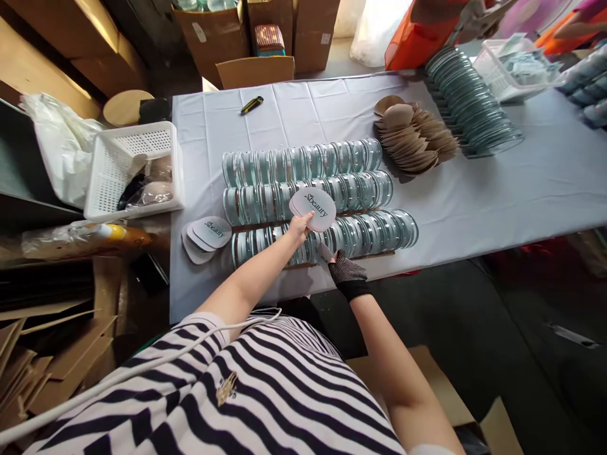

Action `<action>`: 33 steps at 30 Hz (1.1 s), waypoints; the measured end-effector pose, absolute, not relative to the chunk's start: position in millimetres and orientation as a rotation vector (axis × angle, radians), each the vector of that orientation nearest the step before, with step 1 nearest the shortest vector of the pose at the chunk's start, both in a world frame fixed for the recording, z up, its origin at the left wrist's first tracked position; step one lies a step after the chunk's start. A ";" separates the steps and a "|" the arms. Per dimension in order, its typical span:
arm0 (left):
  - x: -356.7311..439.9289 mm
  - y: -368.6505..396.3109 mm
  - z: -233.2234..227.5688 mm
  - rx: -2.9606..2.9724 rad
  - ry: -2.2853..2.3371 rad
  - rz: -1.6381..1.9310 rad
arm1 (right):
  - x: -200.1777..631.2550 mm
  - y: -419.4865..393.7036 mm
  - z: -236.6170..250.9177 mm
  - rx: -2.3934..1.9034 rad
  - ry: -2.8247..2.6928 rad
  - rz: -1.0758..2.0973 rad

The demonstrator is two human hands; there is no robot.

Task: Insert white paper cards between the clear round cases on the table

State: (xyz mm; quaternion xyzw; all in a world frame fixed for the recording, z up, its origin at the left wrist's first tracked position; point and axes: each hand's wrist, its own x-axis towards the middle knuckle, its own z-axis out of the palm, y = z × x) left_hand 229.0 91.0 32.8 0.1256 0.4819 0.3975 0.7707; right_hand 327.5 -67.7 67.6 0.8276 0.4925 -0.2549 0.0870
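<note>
Glass front row (374, 234), head view: your landmark, made of round panes stood on edge and packed face to face; its long axis runs left to right across you, along the near side of the table (284, 117).

Printed card (325, 251): tilted up at the front row's near side, around the middle of its length; you cannot tell whether its far edge sits between two panes or only in front of them.

Right hand (348, 268): in a dark mesh glove, fingers pinched on that card; it sits on the near side of the front row, to the card's right, and is the nearer of your two hands to it.

Left hand (300, 229): bare, thumb pressed on top of a card stack (313, 205), over the front row and left of your right hand.

Card stack: lettering upward, reaching past the front row's far side, over the middle row (363, 189).

Loose cards (208, 237): spread on the table just off the front row's left end.

Back row (303, 161): beyond the front row and middle row, its axis roughly parallel.

Brown discs (412, 139): piled well behind the front row's right end.
</note>
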 end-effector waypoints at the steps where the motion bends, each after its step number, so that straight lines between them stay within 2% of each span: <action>1: 229.2 91.2 33.6 0.270 1.049 0.856 | 328.6 -69.6 70.2 2.454 1.462 -0.759; 9: 228.3 87.7 34.3 0.304 1.019 0.825 | 317.3 -51.0 45.7 2.485 1.642 -0.663; 12: 227.7 87.5 32.7 0.298 1.019 0.830 | 315.4 -42.5 29.4 2.507 1.671 -0.744; 14: 227.8 87.6 32.0 0.294 1.026 0.835 | 319.2 -45.1 22.5 2.591 1.546 -1.099; 17: 228.7 86.9 32.0 0.289 1.028 0.855 | 327.8 -53.2 16.9 2.552 1.239 -1.873; 22: 230.7 82.6 33.3 0.323 1.008 0.886 | 331.4 -51.5 12.4 2.420 0.979 -2.584; 24: 231.5 81.1 33.8 0.348 0.998 0.903 | 333.2 -45.4 14.9 2.394 0.855 -2.736; 28: 234.2 80.8 35.5 0.349 0.992 0.911 | 340.6 -28.3 29.9 2.578 0.958 -2.728; 33: 235.8 83.9 37.0 0.239 0.975 0.954 | 321.4 -11.1 45.0 2.490 0.864 -2.981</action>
